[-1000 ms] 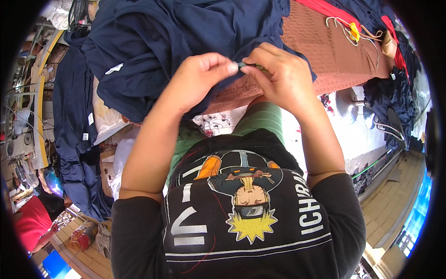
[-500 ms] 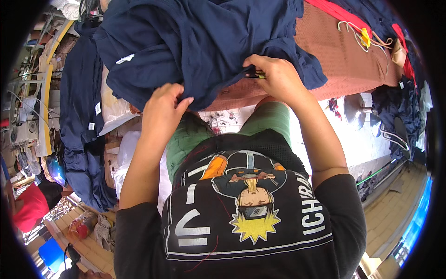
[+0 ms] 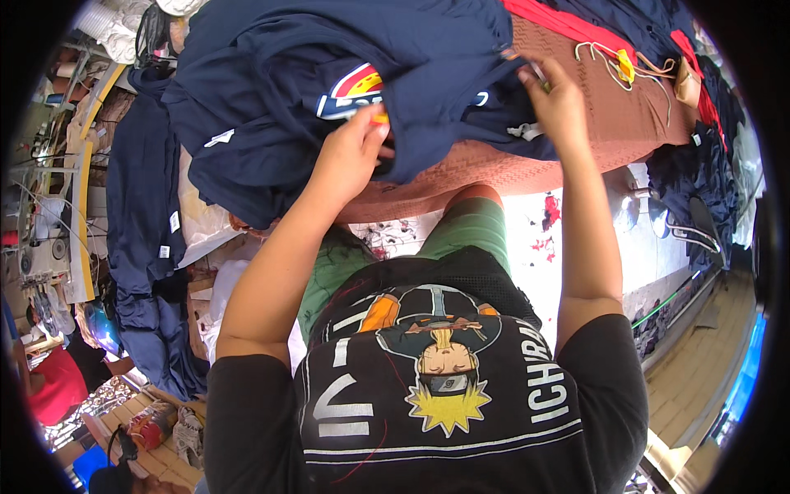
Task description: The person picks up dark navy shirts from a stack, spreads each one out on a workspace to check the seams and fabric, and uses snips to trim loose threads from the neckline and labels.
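A navy blue garment with a bright printed emblem lies bunched over the brown-covered surface in front of me. My left hand is closed on its near part, just below the red, yellow and white emblem. The fingertips there are partly hidden by folds. To the right, my right hand has its fingers bent at the garment's right edge. In its grip is a small slim tool with a yellow-green part, mostly hidden by the fingers. A white label shows on the cloth below that hand.
A brown textured cover spreads over the work surface. At its far right lie a red strip and pale cords with a yellow piece. More navy garments hang at the left. Beyond them stands a rack with a yellow edge.
My left hand has moved right and away from me along the garment. My right hand has gone right and farther out. The cloth has shifted, uncovering the emblem and a white label.
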Available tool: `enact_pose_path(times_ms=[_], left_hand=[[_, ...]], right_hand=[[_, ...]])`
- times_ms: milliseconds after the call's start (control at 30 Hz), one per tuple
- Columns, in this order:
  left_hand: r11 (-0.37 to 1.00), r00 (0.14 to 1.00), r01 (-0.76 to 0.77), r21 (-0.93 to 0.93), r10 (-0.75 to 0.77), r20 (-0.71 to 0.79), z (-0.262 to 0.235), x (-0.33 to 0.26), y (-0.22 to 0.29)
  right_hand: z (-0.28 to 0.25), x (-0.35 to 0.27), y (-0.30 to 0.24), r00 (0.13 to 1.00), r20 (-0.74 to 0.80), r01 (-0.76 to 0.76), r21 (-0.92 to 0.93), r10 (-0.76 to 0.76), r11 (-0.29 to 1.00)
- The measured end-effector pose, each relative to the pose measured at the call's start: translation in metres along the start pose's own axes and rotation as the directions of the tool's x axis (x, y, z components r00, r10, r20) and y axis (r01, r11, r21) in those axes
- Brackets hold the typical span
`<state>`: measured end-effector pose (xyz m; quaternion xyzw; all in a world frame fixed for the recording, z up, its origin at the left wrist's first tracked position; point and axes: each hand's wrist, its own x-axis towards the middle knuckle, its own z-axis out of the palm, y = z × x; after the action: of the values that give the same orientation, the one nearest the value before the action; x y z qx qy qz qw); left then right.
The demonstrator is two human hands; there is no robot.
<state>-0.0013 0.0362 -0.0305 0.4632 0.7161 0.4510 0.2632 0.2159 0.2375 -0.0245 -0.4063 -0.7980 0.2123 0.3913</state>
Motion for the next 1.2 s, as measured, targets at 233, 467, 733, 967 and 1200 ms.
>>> enact_pose_path(times_ms=[233,467,733,967,1200], left_hand=[[0.997,0.992,0.054,-0.054,-0.06,-0.109,-0.041,-0.009,0.008],[0.906,0.939,-0.263,0.331,0.319,-0.127,0.006,-0.002,0.025],[0.883,0.947,-0.225,0.411,0.298,-0.122,0.017,-0.001,-0.017],[0.951,0.768,-0.075,0.299,-0.136,0.626,-0.073,-0.035,0.057],[0.91,0.87,-0.324,0.26,0.179,0.459,-0.045,-0.025,0.052]], right_hand=[[-0.009,-0.009,0.011,0.998,-0.038,-0.049,0.189,0.057,0.981],[0.014,-0.035,-0.044,0.971,0.231,-0.012,0.322,-0.067,0.947],[0.053,-0.062,-0.033,0.91,0.35,0.179,0.148,-0.221,0.973],[0.055,-0.06,-0.021,0.92,0.309,0.168,0.245,-0.241,0.955],[0.019,-0.057,-0.052,0.929,0.358,-0.011,0.281,-0.094,0.96]])
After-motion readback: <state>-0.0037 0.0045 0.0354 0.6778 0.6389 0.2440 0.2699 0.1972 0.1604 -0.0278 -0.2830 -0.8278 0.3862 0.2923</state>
